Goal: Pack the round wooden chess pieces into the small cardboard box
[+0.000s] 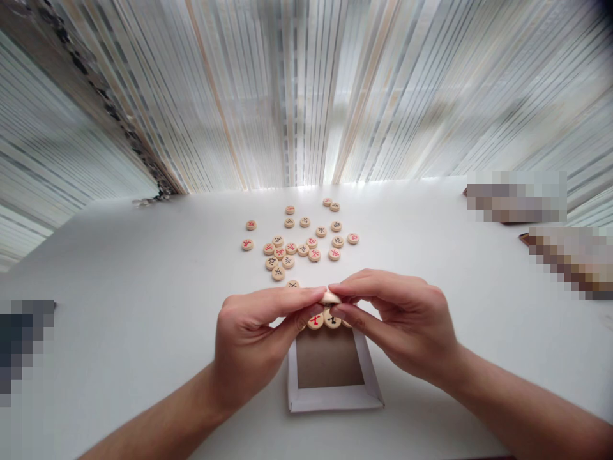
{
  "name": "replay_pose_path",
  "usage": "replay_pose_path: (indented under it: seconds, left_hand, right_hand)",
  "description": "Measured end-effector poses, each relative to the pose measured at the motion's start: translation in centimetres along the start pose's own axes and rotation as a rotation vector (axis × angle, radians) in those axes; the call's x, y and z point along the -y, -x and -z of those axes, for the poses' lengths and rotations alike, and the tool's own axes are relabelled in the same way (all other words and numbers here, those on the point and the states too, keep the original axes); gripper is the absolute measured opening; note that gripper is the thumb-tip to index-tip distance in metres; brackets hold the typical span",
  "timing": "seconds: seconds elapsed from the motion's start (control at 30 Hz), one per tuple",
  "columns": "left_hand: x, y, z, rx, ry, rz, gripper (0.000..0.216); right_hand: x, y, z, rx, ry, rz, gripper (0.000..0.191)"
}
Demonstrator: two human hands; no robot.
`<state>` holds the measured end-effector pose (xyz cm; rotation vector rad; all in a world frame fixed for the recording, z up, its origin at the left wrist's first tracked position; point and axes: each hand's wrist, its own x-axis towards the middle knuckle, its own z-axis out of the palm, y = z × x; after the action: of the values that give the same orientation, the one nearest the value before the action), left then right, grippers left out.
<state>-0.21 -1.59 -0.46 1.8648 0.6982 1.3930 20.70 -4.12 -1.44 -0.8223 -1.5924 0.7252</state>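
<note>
Left hand and right hand both pinch one disc by a row of discs at the box's far end; loose discs lie farther off on the table.

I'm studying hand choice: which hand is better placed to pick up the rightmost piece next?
Probably the right hand: it is nearer the rightmost piece. Since it and the left hand both pinch the held piece, it would have to let go first.
</note>
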Motion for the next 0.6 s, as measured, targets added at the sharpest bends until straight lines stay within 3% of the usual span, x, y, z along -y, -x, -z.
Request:
replay_pose_path:
  seconds: [0.27, 0.6]
  left_hand:
    - [0.06, 0.13, 0.0, -0.026, 0.022, 0.053, 0.043]
    - [0.33, 0.31, -0.19, 0.067, 0.188, 0.226, 0.034]
  right_hand:
    - [0.18, -0.04, -0.14, -0.025, -0.451, -0.414, 0.023]
    - [0.1, -0.62, 0.09, 0.053, -0.577, -0.587, 0.028]
